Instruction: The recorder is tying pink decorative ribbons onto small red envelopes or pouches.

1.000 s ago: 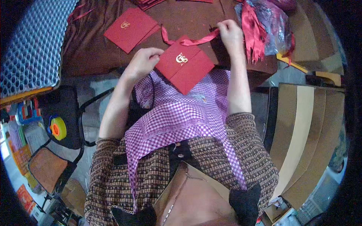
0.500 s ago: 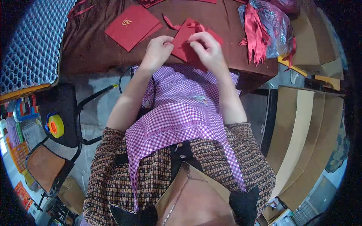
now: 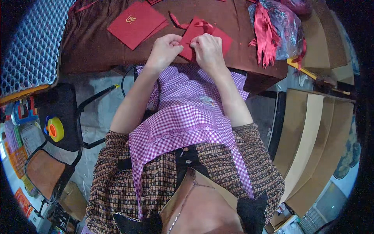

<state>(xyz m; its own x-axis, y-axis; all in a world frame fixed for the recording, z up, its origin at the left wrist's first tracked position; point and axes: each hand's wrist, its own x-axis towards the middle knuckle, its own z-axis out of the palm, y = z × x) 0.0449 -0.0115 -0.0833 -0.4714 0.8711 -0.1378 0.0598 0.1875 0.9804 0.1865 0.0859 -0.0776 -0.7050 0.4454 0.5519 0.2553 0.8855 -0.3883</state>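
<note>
A red folded card or flat paper bag (image 3: pixel 186 50) lies at the near edge of the brown-covered table, with a red ribbon (image 3: pixel 203 25) at its top. The ribbon's loose tail curls off to the left. My left hand (image 3: pixel 165 51) is closed, thumb and forefinger pinching at the card's left edge. Over the card's middle, my right hand (image 3: pixel 209 51) is closed with its fingertips bunched together; what they pinch is too small to make out. Left of my hands lies a stack of similar red cards (image 3: pixel 134 27) with a gold emblem on top.
Red ribbons (image 3: pixel 265 37) lie beside a clear plastic bag (image 3: pixel 288 33) at the table's right. A honeycomb-patterned panel (image 3: pixel 31 46) stands at the far left. Below it, a chair (image 3: pixel 58 117) holds a yellow tape roll (image 3: pixel 55 129). Cardboard boxes (image 3: pixel 311 144) stand at right.
My right hand has turned knuckles-up, and its fingertips have moved slightly left and down over the card, closing together. My left hand stays at the card's left edge.
</note>
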